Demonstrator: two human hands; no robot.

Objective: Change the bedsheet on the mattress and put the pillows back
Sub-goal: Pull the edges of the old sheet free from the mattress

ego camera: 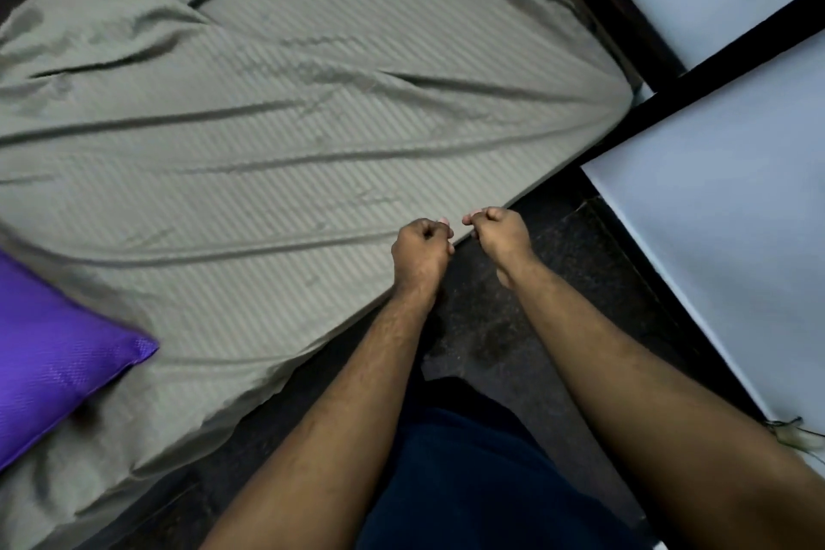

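Left hand (pixel 422 246) and right hand (pixel 497 232) side by side at the near edge of the sheet (pixel 268 125), fingers curled tight, fingertips nearly meeting. Pinching the sheet edge by the look of it, though cannot tell for sure: cloth between fingers not plainly visible. Sheet grey-green, striped, spread over the mattress away from the hands, long wrinkles fanning out to the left and toward the far corner. Pillow (pixel 49 353), purple, lying on the sheet well left of the left hand. Dark floor (pixel 491 326) under both wrists. Pale panels (pixel 723 201) in dark frame right of the right hand.
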